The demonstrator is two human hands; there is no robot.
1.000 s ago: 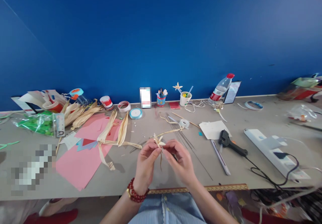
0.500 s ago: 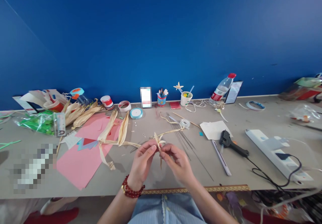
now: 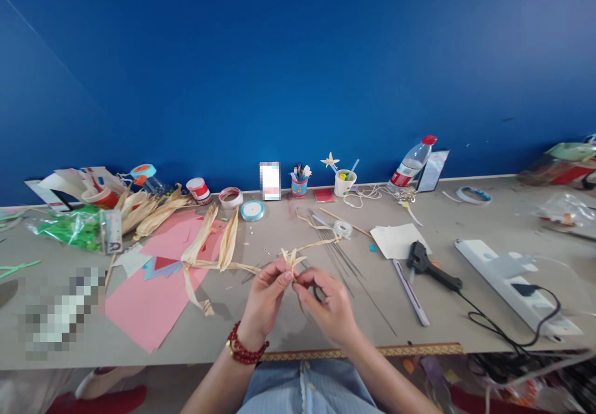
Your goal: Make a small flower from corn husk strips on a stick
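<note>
Above the near part of the table, a small pale corn husk flower (image 3: 292, 257) stands upright with its pointed petals spread out. My left hand (image 3: 269, 293) pinches its base between thumb and forefinger. Close beside it, my right hand (image 3: 329, 305) has thumb and fingers closed at the bottom of the same flower, where a thin stem or strip is mostly hidden by my fingers. Strips of dried corn husk (image 3: 228, 240) lie to the left of my hands. Thin wires (image 3: 342, 259) are scattered just beyond my right hand.
Pink paper sheets (image 3: 139, 308) lie at left. To the right are a black glue gun (image 3: 431, 268), a lilac cutter (image 3: 410, 293) and a white power strip (image 3: 507, 290). Along the blue wall stand a white cup (image 3: 344, 184), a pen holder (image 3: 300, 185) and a tilted bottle (image 3: 412, 166).
The flower has turned in my fingers, so its petals now face more upward and show more spread. My right fingers have shifted slightly at its base.
</note>
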